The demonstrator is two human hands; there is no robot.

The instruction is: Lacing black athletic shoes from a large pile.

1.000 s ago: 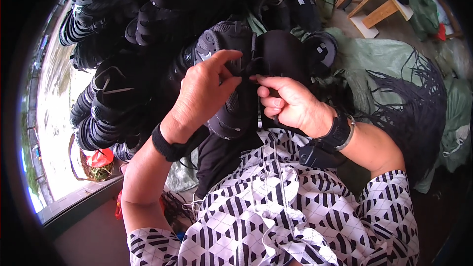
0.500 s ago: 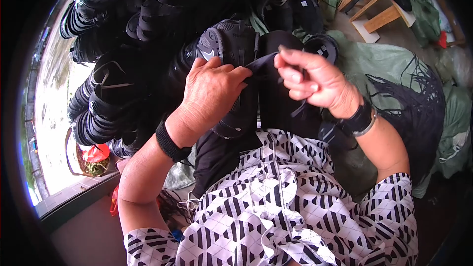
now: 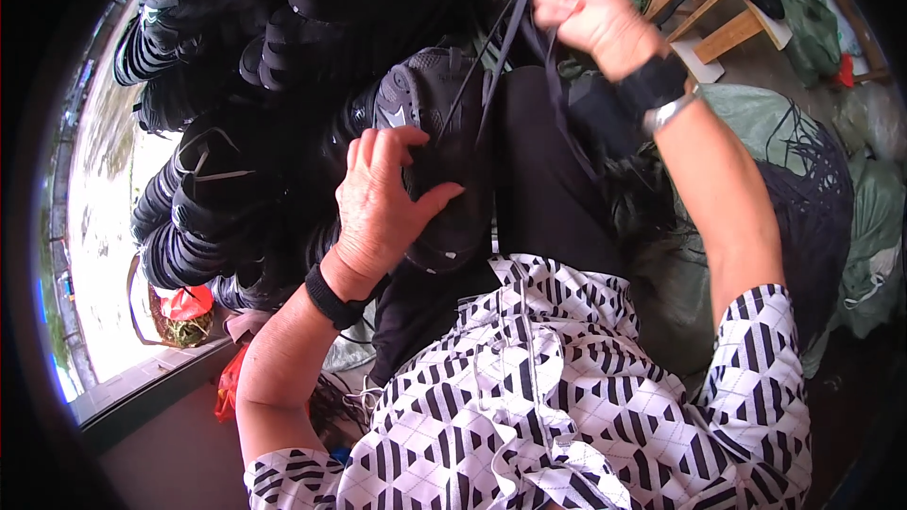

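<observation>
Beyond the black shoe (image 3: 446,159) on my lap, my right hand (image 3: 593,14) clenches dark lacing (image 3: 515,14) running from it, while my left hand (image 3: 373,196), fingers parted, curves at the shoe's left side.

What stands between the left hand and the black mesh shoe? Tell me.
Nothing visible: the left hand is open right at the black mesh shoe. The long, dark, flat lace runs from the shoe up to the right hand, clear of the left.
</observation>
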